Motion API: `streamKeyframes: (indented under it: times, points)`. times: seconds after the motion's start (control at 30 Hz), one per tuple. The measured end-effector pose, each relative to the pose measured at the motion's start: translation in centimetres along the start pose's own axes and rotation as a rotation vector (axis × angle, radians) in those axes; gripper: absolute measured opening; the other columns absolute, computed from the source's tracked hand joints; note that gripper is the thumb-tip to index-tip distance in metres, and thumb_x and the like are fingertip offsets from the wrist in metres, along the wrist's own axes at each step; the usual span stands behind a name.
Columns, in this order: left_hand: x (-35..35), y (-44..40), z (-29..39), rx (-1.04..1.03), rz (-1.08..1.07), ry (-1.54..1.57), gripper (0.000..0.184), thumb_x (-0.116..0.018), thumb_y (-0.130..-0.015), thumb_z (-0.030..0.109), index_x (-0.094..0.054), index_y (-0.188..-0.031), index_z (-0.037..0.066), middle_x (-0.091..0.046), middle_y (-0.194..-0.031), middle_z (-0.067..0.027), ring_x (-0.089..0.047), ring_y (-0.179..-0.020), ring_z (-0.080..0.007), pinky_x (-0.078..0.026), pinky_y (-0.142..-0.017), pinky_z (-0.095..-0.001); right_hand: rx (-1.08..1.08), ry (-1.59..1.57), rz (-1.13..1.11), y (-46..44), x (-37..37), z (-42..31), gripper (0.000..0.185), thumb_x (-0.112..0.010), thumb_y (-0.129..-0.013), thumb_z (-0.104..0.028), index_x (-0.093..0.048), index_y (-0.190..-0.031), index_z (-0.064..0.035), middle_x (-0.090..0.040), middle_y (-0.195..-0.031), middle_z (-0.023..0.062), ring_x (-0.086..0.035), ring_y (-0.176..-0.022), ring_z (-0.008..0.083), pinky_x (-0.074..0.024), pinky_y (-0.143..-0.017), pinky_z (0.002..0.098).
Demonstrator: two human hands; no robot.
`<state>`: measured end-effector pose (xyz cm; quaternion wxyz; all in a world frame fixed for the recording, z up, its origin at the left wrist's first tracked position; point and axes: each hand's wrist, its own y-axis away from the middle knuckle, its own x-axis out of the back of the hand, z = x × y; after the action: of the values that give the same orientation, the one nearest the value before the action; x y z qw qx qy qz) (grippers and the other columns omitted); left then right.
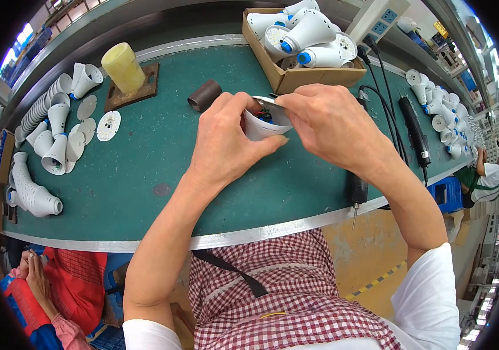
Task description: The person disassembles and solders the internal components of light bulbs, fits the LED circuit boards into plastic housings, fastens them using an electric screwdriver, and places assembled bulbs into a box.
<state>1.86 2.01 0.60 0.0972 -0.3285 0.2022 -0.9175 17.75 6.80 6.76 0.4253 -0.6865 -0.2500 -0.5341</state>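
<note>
My left hand (pixel 223 140) is wrapped round a white cone-shaped bulb housing (pixel 256 129), its wide mouth facing up. Inside the mouth, wires and something blue show. My right hand (pixel 334 125) pinches the edge of a round white LED board (pixel 271 105), which sits tilted at the housing's mouth. The fingertips of both hands are close together there, and part of the board is hidden by them. A short dark brown tube (pixel 204 95) lies on the green table just beyond my left hand.
A cardboard box (pixel 281 79) of white bulb housings stands at the back. More housings (pixel 57 122) and loose LED boards (pixel 109 126) lie left, near a yellow cylinder (pixel 123 67). Electric screwdrivers (pixel 414 131) with cables are at right. Other people sit at both sides.
</note>
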Motion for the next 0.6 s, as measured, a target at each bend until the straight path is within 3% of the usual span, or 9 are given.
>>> streamKeyframes:
  times: [0.17,0.37,0.43,0.5,0.57,0.6]
  points:
    - [-0.3,0.5,0.0,-0.052,0.023,0.003,0.042,-0.078,-0.055,0.014,-0.056,-0.087,-0.001,-0.061,-0.087,-0.0108,-0.062,-0.074,-0.019,-0.053,-0.062,-0.0288,0.046,-0.036,-0.046,0.1,0.4,0.0,0.009,-0.056,-0.066,0.001,-0.059,-0.073,0.0046,-0.059,-0.072,0.0178,-0.06,-0.07,0.033,-0.0488,-0.066,0.0396]
    - [-0.1,0.7,0.7,0.033,0.067,0.15,0.045,-0.078,-0.056,0.013,-0.053,-0.093,0.002,-0.06,-0.09,-0.0096,-0.062,-0.081,-0.0182,-0.054,-0.067,-0.0287,0.103,-0.005,-0.055,1.1,0.3,-0.3,0.018,-0.057,-0.067,-0.002,-0.057,-0.083,0.0049,-0.058,-0.08,0.0167,-0.058,-0.078,0.0301,-0.0483,-0.069,0.0377]
    - [-0.4,0.7,0.1,-0.11,0.097,0.073,0.043,-0.077,-0.054,0.012,-0.054,-0.09,0.005,-0.056,-0.081,-0.0093,-0.056,-0.069,-0.0213,-0.048,-0.057,-0.0294,0.127,0.019,-0.055,1.4,0.4,-0.4,0.018,-0.057,-0.07,-0.004,-0.056,-0.086,0.004,-0.058,-0.08,0.0155,-0.057,-0.079,0.029,-0.048,-0.069,0.0374]
    - [-0.3,0.9,0.0,-0.123,0.093,0.077,0.043,-0.077,-0.055,0.012,-0.054,-0.091,0.005,-0.057,-0.085,-0.0083,-0.058,-0.076,-0.0192,-0.051,-0.061,-0.0288,0.149,0.048,-0.047,1.6,0.5,-0.4,0.018,-0.057,-0.073,-0.006,-0.056,-0.088,0.0032,-0.057,-0.081,0.0143,-0.057,-0.08,0.028,-0.0477,-0.068,0.037]
    - [0.0,0.8,-0.3,-0.2,0.129,0.033,0.044,-0.078,-0.055,0.009,-0.055,-0.092,0.005,-0.057,-0.088,-0.0076,-0.06,-0.08,-0.0174,-0.054,-0.062,-0.0274,0.182,-0.247,0.079,1.8,0.5,0.1,0.02,-0.057,-0.079,-0.012,-0.058,-0.093,0.0013,-0.058,-0.081,0.014,-0.057,-0.076,0.027,-0.0473,-0.065,0.034]
    - [0.0,0.8,-0.3,-0.223,0.132,0.027,0.044,-0.078,-0.055,0.009,-0.055,-0.092,0.005,-0.057,-0.088,-0.0076,-0.06,-0.08,-0.0174,-0.054,-0.062,-0.0274,0.184,-0.233,0.099,1.9,0.4,0.4,0.02,-0.057,-0.079,-0.012,-0.058,-0.093,0.0013,-0.058,-0.081,0.014,-0.057,-0.076,0.027,-0.0473,-0.065,0.034]
